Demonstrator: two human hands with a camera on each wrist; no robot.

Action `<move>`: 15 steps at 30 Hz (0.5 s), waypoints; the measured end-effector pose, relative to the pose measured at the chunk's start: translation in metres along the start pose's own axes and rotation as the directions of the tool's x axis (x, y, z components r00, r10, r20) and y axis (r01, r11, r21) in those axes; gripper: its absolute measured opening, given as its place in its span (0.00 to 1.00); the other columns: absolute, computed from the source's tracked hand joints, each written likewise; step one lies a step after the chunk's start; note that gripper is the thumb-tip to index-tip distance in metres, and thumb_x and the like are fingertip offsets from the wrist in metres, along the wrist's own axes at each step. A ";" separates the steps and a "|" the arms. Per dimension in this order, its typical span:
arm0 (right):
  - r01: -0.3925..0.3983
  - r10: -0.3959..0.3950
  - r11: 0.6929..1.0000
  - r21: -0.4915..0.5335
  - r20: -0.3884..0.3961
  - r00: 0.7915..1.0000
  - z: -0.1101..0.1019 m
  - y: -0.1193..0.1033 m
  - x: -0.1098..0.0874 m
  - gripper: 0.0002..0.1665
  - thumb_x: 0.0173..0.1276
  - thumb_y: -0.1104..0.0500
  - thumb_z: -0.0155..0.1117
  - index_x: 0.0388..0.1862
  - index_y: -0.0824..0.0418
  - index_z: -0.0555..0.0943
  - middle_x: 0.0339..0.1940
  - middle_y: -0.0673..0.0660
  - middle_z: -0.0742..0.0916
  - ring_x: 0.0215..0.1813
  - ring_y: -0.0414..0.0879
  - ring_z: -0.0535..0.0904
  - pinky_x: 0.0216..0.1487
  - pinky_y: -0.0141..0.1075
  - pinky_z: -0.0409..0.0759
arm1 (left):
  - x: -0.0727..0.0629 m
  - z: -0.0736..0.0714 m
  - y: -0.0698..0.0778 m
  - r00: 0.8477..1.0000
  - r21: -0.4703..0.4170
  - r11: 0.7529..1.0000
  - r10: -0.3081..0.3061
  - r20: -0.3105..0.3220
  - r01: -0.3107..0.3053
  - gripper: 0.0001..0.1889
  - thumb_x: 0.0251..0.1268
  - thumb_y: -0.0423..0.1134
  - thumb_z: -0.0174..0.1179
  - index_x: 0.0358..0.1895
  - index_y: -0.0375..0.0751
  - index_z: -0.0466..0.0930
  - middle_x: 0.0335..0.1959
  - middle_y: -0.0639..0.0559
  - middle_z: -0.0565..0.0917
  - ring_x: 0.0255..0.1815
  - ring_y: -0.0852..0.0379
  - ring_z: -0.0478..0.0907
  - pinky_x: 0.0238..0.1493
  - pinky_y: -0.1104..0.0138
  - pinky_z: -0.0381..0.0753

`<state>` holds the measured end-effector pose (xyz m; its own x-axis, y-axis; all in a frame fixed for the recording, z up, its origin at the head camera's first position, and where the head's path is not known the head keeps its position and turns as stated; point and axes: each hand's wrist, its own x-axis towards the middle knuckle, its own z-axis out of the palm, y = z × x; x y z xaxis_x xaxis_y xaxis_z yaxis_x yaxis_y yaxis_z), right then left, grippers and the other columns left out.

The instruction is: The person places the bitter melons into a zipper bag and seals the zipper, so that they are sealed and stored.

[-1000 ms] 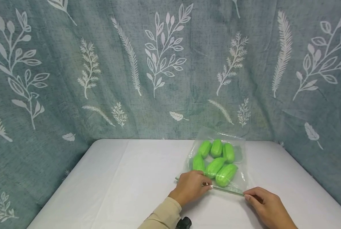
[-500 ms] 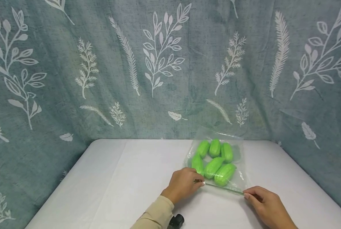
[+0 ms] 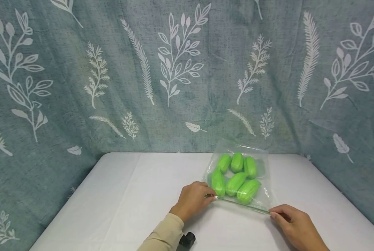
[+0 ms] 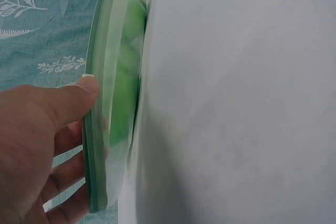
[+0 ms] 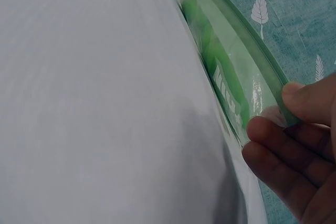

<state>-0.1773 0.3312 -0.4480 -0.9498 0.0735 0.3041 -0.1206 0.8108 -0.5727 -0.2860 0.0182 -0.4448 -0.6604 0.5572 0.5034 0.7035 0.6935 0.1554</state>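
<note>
A clear zip bag (image 3: 265, 197) lies toward the right of the table. It holds several bright green, oblong vegetables (image 3: 236, 183), whose exact kind I cannot tell. Along its near edge runs a green zip strip (image 4: 93, 150) with a small white slider (image 4: 88, 75). My left hand (image 3: 194, 200) pinches the strip at the slider, near the bag's left corner; thumb on one side, fingers behind. At the right corner my right hand (image 3: 291, 223) pinches the strip's end between thumb and fingers. In the right wrist view, green vegetables (image 5: 218, 61) show through the plastic.
A white table (image 3: 127, 202) carries the bag. Patterned blue-green cloth (image 3: 143, 76) hangs behind it and along both sides. A black device (image 3: 187, 240) sits at my left wrist, below the sleeve (image 3: 165, 232).
My left hand has slid left along the zip strip with the white slider, from the middle to near the left corner. My right hand has stayed at the right corner.
</note>
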 end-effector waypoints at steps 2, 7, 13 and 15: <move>0.010 -0.010 1.000 0.004 -0.006 1.000 -0.001 0.000 0.000 0.02 0.68 0.58 0.70 0.38 0.52 0.87 0.35 0.45 0.87 0.35 0.34 0.80 0.34 0.33 0.79 | -0.001 -0.001 -0.002 1.000 -0.003 1.000 -0.006 -0.005 0.006 0.05 0.60 0.51 0.71 0.39 0.63 0.92 0.36 0.68 0.86 0.34 0.68 0.78 0.31 0.74 0.76; 0.040 -0.039 0.999 0.007 -0.042 0.998 -0.001 0.002 0.000 0.02 0.67 0.58 0.71 0.38 0.53 0.87 0.34 0.44 0.87 0.34 0.33 0.80 0.33 0.32 0.79 | -0.003 -0.002 -0.007 0.999 -0.030 0.999 -0.034 -0.004 0.034 0.05 0.60 0.50 0.71 0.39 0.63 0.92 0.35 0.69 0.86 0.34 0.69 0.77 0.31 0.73 0.76; 0.067 -0.066 0.998 0.013 -0.054 0.996 0.001 0.005 -0.001 0.03 0.67 0.58 0.71 0.38 0.55 0.87 0.33 0.44 0.87 0.32 0.32 0.78 0.32 0.31 0.79 | -0.005 -0.002 -0.011 0.998 -0.053 0.997 -0.058 -0.004 0.057 0.05 0.59 0.50 0.72 0.38 0.61 0.92 0.33 0.70 0.85 0.33 0.70 0.76 0.31 0.74 0.75; 0.072 -0.072 0.997 0.007 -0.060 0.996 0.000 0.004 0.000 0.03 0.67 0.58 0.71 0.38 0.55 0.87 0.34 0.44 0.87 0.33 0.32 0.79 0.32 0.31 0.79 | -0.005 -0.002 -0.012 0.998 -0.056 0.996 -0.068 -0.007 0.068 0.05 0.59 0.49 0.72 0.38 0.61 0.92 0.32 0.70 0.85 0.33 0.70 0.76 0.30 0.74 0.75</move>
<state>-0.1776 0.3345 -0.4507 -0.9197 0.0501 0.3894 -0.1908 0.8098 -0.5549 -0.2907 0.0057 -0.4473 -0.7048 0.5053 0.4979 0.6708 0.7030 0.2361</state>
